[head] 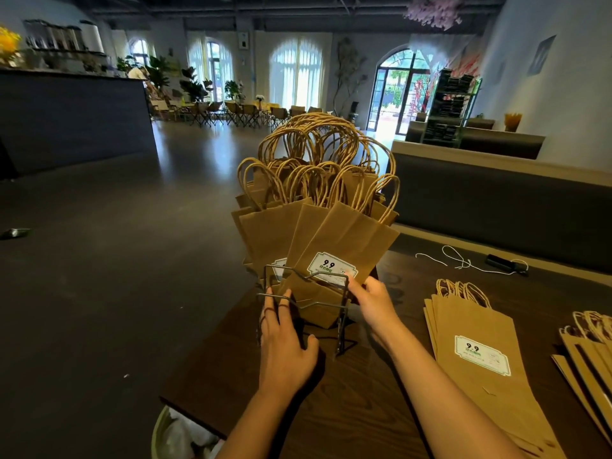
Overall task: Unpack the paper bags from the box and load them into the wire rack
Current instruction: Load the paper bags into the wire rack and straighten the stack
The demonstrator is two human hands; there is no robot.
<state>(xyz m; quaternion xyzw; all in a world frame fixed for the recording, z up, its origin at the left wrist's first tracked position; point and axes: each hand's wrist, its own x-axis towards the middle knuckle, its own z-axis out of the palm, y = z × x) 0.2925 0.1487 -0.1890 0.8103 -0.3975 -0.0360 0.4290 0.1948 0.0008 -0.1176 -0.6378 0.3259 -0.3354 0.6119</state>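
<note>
At the near edge, below the table corner, a pale bin (pixel 172 435) holds crumpled white material. The dark wooden table (pixel 364 409) carries all task items.

The left hand (pixel 284 349) lies with fingers extended forward and slightly spread, thumb out to the side; its fingertips touch the front wires of the wire rack (pixel 308 303). It grips nothing. The right hand (pixel 374 303) is at the rack's right side, fingers curled against the lower edge of the front paper bag (pixel 344 246); whether the fingers fully clasp the bag or the wire cannot be determined.

The rack stands near the table's left edge and holds a dense fan of upright brown paper bags, twisted handles (pixel 318 154) pointing up. The front bag bears a white label (pixel 331 265) printed "9.9".

To the right, a flat stack of bags (pixel 480 326) lies on the table, its top bag carrying the same label. A second flat pile (pixel 589 352) lies at the right frame edge.

Farther back on the table lie a white string (pixel 453 256) and a small black object (pixel 503 263). Beyond the table stands a dark bench (pixel 496 200); folding chairs (pixel 238 114) and arched windows (pixel 294 74) occupy the far room.
</note>
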